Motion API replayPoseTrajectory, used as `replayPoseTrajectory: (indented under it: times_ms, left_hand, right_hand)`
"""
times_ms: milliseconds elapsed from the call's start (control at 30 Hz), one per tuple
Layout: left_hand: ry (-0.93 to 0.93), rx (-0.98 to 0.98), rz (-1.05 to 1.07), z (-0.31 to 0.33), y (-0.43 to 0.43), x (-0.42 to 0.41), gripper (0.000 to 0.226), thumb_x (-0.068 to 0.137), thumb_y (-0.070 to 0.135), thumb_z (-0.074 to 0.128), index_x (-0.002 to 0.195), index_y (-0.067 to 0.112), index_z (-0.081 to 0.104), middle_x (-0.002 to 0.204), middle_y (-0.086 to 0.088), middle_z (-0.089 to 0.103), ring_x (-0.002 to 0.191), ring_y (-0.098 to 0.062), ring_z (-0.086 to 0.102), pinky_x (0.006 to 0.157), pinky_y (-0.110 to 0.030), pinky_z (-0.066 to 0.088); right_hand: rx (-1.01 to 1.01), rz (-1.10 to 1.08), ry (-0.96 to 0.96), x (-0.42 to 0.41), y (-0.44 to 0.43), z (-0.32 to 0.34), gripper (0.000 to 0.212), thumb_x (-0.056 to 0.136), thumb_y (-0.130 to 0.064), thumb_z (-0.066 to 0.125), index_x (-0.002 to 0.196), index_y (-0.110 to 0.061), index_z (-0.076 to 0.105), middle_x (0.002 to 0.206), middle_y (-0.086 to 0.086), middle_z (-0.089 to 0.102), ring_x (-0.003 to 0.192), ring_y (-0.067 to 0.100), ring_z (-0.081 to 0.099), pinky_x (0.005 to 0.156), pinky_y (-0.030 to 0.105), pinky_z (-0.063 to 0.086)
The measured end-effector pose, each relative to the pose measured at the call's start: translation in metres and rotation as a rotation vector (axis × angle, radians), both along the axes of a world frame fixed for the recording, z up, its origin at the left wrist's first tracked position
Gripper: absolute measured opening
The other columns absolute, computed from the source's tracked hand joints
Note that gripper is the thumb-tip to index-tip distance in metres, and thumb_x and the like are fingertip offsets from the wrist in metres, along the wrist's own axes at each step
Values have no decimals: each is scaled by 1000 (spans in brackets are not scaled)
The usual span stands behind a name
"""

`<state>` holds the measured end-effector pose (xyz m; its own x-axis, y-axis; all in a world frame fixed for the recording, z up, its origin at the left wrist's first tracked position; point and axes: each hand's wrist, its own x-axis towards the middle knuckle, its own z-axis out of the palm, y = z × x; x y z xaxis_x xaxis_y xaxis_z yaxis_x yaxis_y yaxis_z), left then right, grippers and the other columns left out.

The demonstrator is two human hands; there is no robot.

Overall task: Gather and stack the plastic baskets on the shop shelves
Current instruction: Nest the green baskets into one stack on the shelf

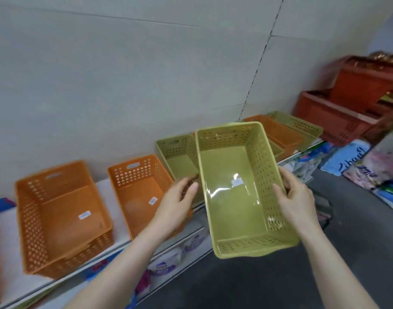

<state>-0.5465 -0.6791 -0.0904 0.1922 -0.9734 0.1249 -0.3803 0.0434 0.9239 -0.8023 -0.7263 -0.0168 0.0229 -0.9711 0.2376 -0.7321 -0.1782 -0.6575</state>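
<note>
A green perforated plastic basket [235,197] hangs in the air in front of the shelf, tilted toward me. My right hand [295,197] grips its right wall, thumb inside. My left hand [180,204] is at its left rim, fingers apart, and whether it touches is unclear. On the white shelf [115,221] stand a nested pair of orange baskets [61,219] at left, a single orange basket [139,192] in the middle, and a green basket [180,155] behind my left hand. Farther right lie more orange baskets [282,132] and green baskets [300,126].
Red-brown plastic crates [338,117] are stacked at the far right of the shelf. Packaged goods [355,161] fill the lower shelves at right and below the shelf edge. A pale wall [124,74] backs the shelf. Dark floor [257,286] lies below.
</note>
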Motion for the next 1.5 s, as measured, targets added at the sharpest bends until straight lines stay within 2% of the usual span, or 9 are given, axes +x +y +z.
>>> replayPoseTrajectory:
  times_ms: [267,433,600,733,933,1000,1100,1267,1500]
  left_hand:
    - [-684,297,120,-62,-95,34,68,94,35,53,152,10,26,156,-13,31,141,-31,36,114,-36,33]
    - [-855,404,213,-64,-87,39,73,95,43,43,156,15,13,161,-3,25,146,-22,27,112,-37,34]
    - [-865,520,370,-67,-73,39,65,93,47,28,151,18,32,159,1,30,146,-19,29,112,-40,32]
    - [-674,386,502,-61,-76,28,54,90,32,29,137,20,53,135,-2,60,123,-26,57,99,-35,46]
    - [94,299,702,-27,-94,5,49,100,49,35,130,19,60,126,2,66,117,-14,60,102,-34,46]
    - [296,314,715,-17,-102,-5,36,101,43,38,122,23,59,115,13,63,109,-6,58,89,-20,47]
    - [358,253,737,-10,-109,-14,19,101,32,44,118,31,51,100,25,57,102,-1,56,72,-4,42]
    - [492,297,699,-3,-104,-20,33,103,36,35,134,27,44,116,16,52,110,-5,47,88,-19,41]
    - [332,456,710,-23,-108,-10,43,104,27,35,144,11,43,140,-12,51,130,-30,48,104,-30,36]
  right_hand:
    - [88,104,-231,32,-142,9,45,92,-4,59,133,-23,57,97,-31,64,91,-14,63,91,33,52]
    - [246,252,-375,91,-212,-4,48,92,-3,57,138,-18,53,113,5,72,101,24,70,94,48,54]
    - [353,408,-201,133,-237,-38,45,92,-9,57,133,-26,56,118,4,71,108,25,68,94,49,53]
    - [247,466,31,141,-225,-52,43,87,-4,53,126,-21,60,111,9,73,104,36,66,80,34,46]
    - [284,545,101,128,-230,-62,38,86,-7,55,119,-24,60,108,6,72,104,34,64,86,36,45]
    - [287,576,83,126,-234,-58,36,85,-5,55,115,-23,63,107,5,73,104,33,65,88,37,46]
    - [247,616,33,120,-240,-54,33,84,-5,54,109,-22,68,103,5,75,101,34,66,85,36,49]
    - [318,662,128,117,-244,-63,29,87,-10,52,107,-24,68,101,5,74,95,32,67,84,40,53]
    - [395,625,347,130,-228,-98,64,93,4,49,151,-13,27,125,14,60,123,33,54,103,48,46]
